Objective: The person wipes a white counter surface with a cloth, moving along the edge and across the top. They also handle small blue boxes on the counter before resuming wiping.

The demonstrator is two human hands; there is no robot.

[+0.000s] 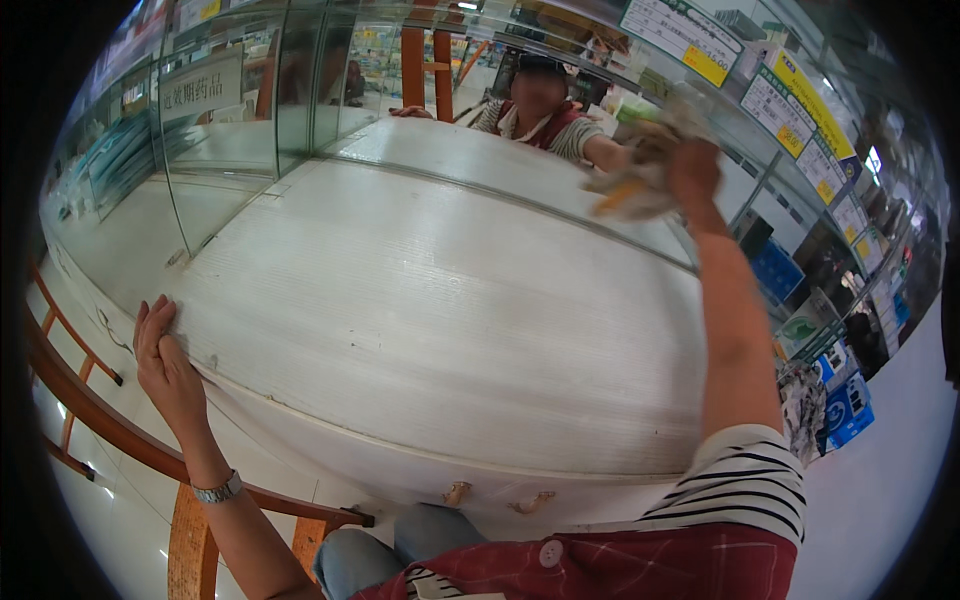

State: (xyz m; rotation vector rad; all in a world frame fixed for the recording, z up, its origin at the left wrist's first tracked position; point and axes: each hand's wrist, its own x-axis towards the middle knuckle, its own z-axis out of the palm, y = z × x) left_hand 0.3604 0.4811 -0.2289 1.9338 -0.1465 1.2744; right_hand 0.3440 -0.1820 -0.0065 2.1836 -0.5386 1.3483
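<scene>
My right hand (694,176), blurred by motion, grips a bunched, beige-grey cloth (637,176) at the mirrored back panel (465,150) of a display cabinet. Whether the cloth presses on the mirror cannot be made out. Below it spreads a white, wood-grained shelf board (420,300) with a few small dark specks and a damp-looking sheen. My left hand (169,367) rests at the board's front left edge, fingers slightly apart and holding nothing. A metal-band watch (217,487) circles that wrist. The mirror reflects the person and the moving cloth.
Glass panels (221,142) stand at the left, with a printed sign and stacked blue-green packets (127,165) behind. Price cards (682,37) line glass shelves at right, above blue boxes (851,409). Wooden stools (187,540) stand at lower left. Metal handles (457,493) project from the cabinet front.
</scene>
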